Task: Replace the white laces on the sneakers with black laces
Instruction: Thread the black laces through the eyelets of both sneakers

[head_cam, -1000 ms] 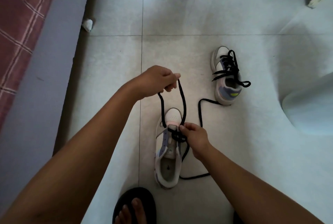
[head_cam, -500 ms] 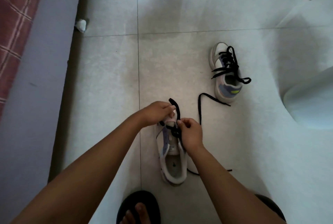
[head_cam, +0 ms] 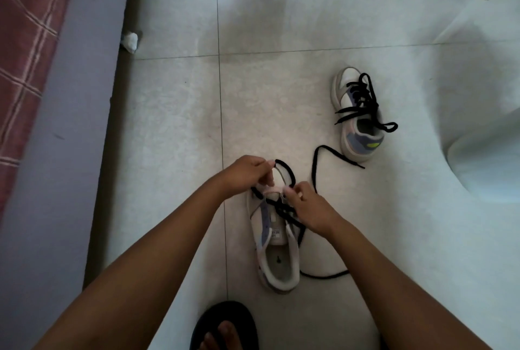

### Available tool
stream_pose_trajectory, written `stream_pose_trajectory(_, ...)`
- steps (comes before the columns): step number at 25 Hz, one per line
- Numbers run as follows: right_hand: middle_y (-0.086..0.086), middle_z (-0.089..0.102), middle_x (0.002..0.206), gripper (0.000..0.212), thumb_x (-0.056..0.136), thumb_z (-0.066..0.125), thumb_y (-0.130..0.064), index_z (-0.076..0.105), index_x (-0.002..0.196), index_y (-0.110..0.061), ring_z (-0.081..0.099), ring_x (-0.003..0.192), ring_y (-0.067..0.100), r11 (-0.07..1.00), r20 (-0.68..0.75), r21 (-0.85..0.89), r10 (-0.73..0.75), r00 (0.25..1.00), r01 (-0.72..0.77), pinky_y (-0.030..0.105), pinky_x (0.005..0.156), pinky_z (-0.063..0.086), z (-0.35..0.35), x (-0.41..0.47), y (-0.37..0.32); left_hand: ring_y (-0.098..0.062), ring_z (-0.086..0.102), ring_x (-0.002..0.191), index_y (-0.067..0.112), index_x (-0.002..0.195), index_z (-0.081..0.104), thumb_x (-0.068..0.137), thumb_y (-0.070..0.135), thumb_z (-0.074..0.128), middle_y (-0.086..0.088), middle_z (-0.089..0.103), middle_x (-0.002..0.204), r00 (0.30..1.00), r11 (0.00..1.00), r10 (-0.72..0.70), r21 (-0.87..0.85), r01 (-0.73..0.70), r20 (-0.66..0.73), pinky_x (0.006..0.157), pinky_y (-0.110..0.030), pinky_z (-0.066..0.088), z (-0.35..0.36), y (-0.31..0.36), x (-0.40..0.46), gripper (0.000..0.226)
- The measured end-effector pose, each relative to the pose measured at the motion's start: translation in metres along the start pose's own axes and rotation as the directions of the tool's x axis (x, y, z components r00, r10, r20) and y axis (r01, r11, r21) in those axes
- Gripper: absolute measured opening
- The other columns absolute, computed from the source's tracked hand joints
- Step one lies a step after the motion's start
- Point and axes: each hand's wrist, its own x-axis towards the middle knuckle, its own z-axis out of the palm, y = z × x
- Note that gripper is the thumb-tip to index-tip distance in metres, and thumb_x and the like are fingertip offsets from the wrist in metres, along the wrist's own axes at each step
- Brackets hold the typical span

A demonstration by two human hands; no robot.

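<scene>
A toe in a black rubber sandal shows nearest. Beyond it, a white low sneaker with lilac panels lies on the pale tiled floor. The right hand pinches the flat black lace at the eyelets; the left hand pinches its loop over the toe. Farther right stands a second white-and-lilac sneaker already laced in black.

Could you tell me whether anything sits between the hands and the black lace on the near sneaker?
Nothing visible does. The left hand holds a loop of the black lace, and the right hand pinches it at the near sneaker eyelets.
</scene>
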Motion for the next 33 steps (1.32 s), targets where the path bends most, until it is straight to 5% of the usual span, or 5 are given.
stream_pose_trajectory(4, -0.006, 0.06, 0.087, 0.035, 0.091, 0.04, -0.06, 0.045, 0.089, -0.026, 0.054, 0.085, 0.016, 0.85, 0.179, -0.523, 0.041, 0.983, 0.06, 0.041, 0.087, 0.029, -0.011, -0.036, -0.022, -0.015, 0.062, 0.052, 0.01, 0.073, 0.065, 0.098, 0.034, 0.047, -0.002, 0.064, 0.059, 0.994, 0.995, 0.001, -0.095, 0.009, 0.111, 0.05, -0.019, 0.049, -0.023, 0.016, 0.007, 0.039)
stream_pose_trajectory(7, 0.002, 0.065, 0.102, 0.017, 0.097, 0.044, -0.034, 0.054, 0.1, -0.021, 0.058, 0.1, 0.022, 0.705, 0.039, -0.704, -0.079, 0.996, 0.083, 0.043, 0.102, 0.026, -0.003, -0.058, -0.036, -0.013, 0.062, 0.054, 0.01, 0.075, 0.066, 0.097, 0.035, 0.048, -0.001, 0.066, 0.065, 0.974, 0.995, -0.069, 0.081, 0.052, 0.218, 0.051, -0.02, 0.049, -0.016, 0.013, 0.012, 0.039)
stream_pose_trajectory(12, 0.013, 0.064, 0.109, 0.021, 0.099, 0.037, -0.014, 0.049, 0.116, -0.008, 0.063, 0.097, 0.029, 0.803, -0.009, -0.593, -0.085, 0.996, 0.064, 0.031, 0.07, 0.04, 0.023, -0.089, -0.04, -0.011, 0.057, 0.072, 0.011, 0.086, 0.064, 0.091, 0.03, 0.06, 0.0, 0.062, 0.082, 0.973, 0.984, -0.081, 0.175, 0.043, 0.218, 0.06, -0.02, 0.043, 0.007, -0.01, 0.015, 0.02)
stream_pose_trajectory(23, 0.007, 0.065, 0.111, 0.03, 0.095, 0.035, -0.003, 0.043, 0.123, -0.012, 0.064, 0.099, 0.025, 0.813, -0.074, -0.582, -0.064, 0.995, 0.009, 0.032, 0.074, 0.044, 0.03, -0.118, -0.04, -0.013, 0.05, 0.085, 0.014, 0.087, 0.053, 0.065, 0.021, 0.085, 0.001, 0.055, 0.093, 0.993, 0.937, 0.065, 0.335, -0.095, 0.099, 0.06, -0.023, 0.036, 0.029, -0.021, 0.017, 0.039)
stream_pose_trajectory(33, 0.009, 0.063, 0.115, 0.021, 0.095, 0.032, -0.001, 0.037, 0.101, -0.02, 0.063, 0.1, 0.023, 0.81, -0.037, -0.58, -0.129, 0.991, 0.084, 0.029, 0.066, 0.034, 0.029, -0.105, -0.065, -0.02, 0.048, 0.103, 0.01, 0.103, 0.054, 0.092, 0.021, 0.055, -0.004, 0.052, 0.108, 0.952, 0.748, 0.236, 0.661, -0.052, -0.193, 0.069, -0.029, 0.036, 0.015, -0.013, 0.034, 0.016)
